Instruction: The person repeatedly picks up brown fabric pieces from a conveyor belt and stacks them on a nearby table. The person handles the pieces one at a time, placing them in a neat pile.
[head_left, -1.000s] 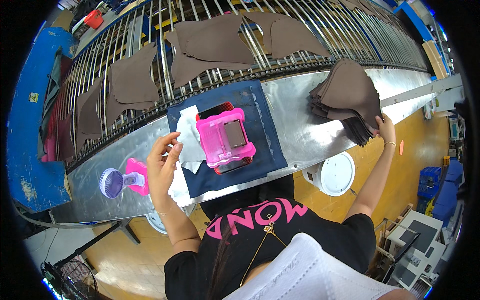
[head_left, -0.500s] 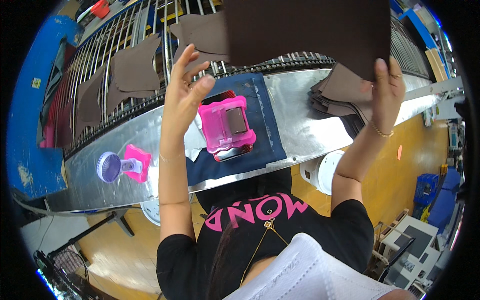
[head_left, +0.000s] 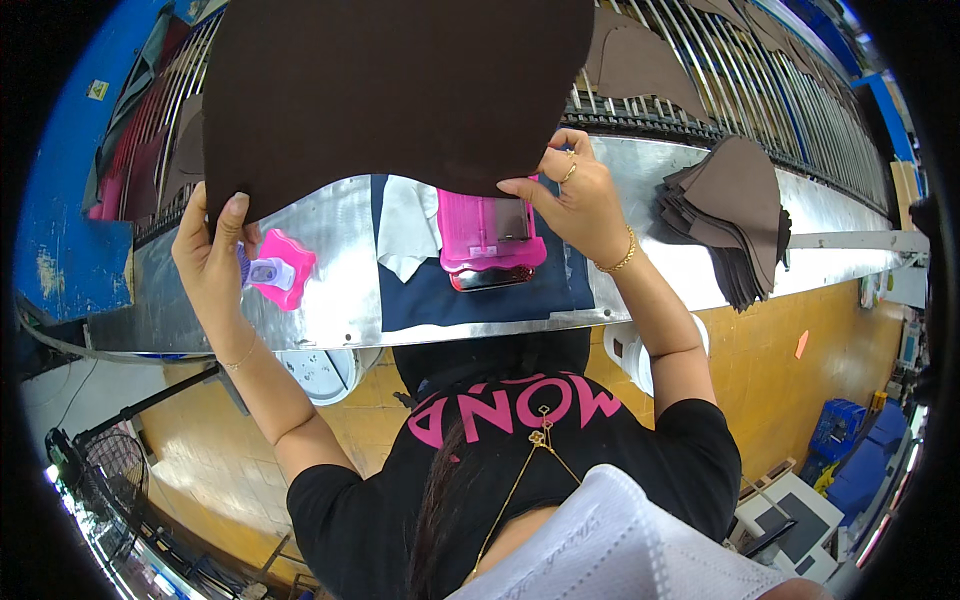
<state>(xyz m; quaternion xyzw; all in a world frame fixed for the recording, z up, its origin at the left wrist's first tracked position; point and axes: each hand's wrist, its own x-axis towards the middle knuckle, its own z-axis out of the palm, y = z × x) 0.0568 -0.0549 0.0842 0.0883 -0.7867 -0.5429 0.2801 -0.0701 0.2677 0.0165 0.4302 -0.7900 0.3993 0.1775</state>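
Note:
A large dark brown sheet [head_left: 400, 90], cut with a curved lower edge, is held up in front of me by its two lower corners. My left hand [head_left: 212, 235] pinches the left corner, thumb on the near face. At the right corner my right hand [head_left: 575, 190] grips the edge between thumb and fingers. Behind the sheet's lower edge, a pink plastic tray [head_left: 465, 235] with a small brown block in it rests on a dark blue cloth [head_left: 420, 300]. The sheet covers much of the rack behind it.
A stack of brown cut pieces [head_left: 735, 200] lies on the metal table [head_left: 620, 240] at the right. More pieces [head_left: 640, 65] lie on the barred rack [head_left: 700, 60] beyond. A small fan on a pink base [head_left: 292, 262] stands at the left, and a white cloth [head_left: 405, 225] lies beside the tray.
The sheet has swung left across my view. My left hand, open and empty before, now grips its left corner; my right hand has moved left, still holding the right corner.

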